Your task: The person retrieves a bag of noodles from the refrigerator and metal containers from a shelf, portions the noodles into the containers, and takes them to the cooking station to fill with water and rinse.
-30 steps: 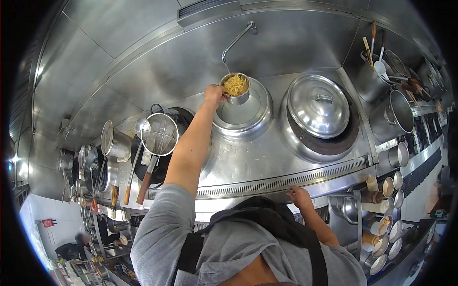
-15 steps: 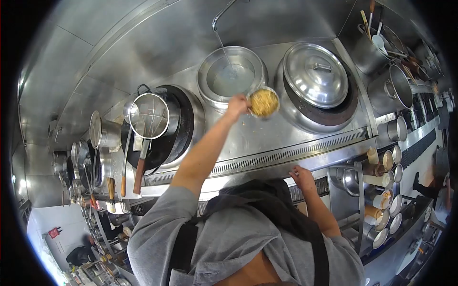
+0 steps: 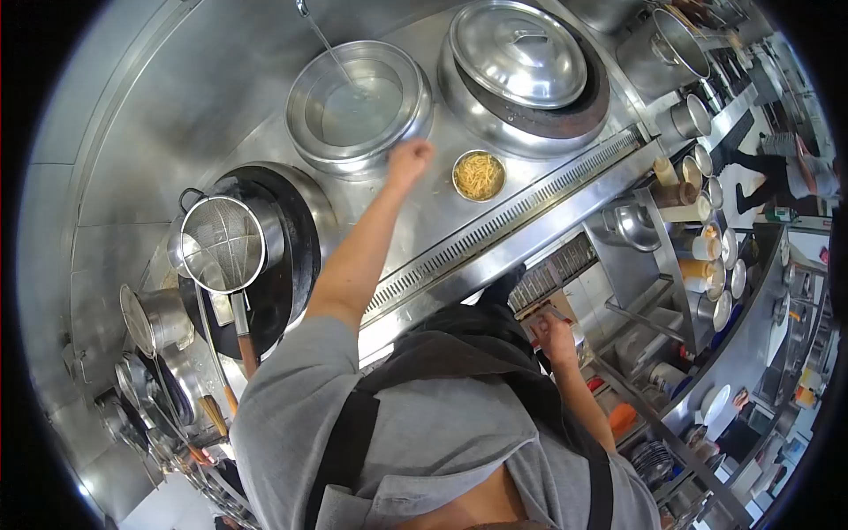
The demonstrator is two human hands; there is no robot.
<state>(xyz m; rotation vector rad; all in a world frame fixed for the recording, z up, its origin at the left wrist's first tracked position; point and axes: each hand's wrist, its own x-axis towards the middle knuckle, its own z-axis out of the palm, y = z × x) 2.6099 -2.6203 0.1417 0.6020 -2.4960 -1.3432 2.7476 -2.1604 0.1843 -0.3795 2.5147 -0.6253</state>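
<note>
A round metal bowl of yellow shredded food [image 3: 479, 175] rests on the steel counter [image 3: 389, 238]. Just left of it, my left hand [image 3: 412, 162] is lifted off the bowl, its fingers curled in with nothing visible in them. The hand is over the front right rim of a large metal basin of water [image 3: 358, 106], into which a thin spout runs. Low at my right side, by my dark apron, hangs my right hand [image 3: 555, 338] with fingers loosely bent and slightly apart. It shows no clear hold on anything.
At left, a wire strainer [image 3: 223, 243] lies over a dark wok [image 3: 296, 230]. A domed metal lid [image 3: 518, 53] covers a pan at the back. A slotted drain [image 3: 521, 208] follows the counter's front. Sauce containers [image 3: 698, 269] stand at right; another person [image 3: 791, 172] is beyond.
My left hand has let go of the bowl and drawn away to its left; the bowl now stands on the counter. The view has turned to the right. My right hand has dropped lower.
</note>
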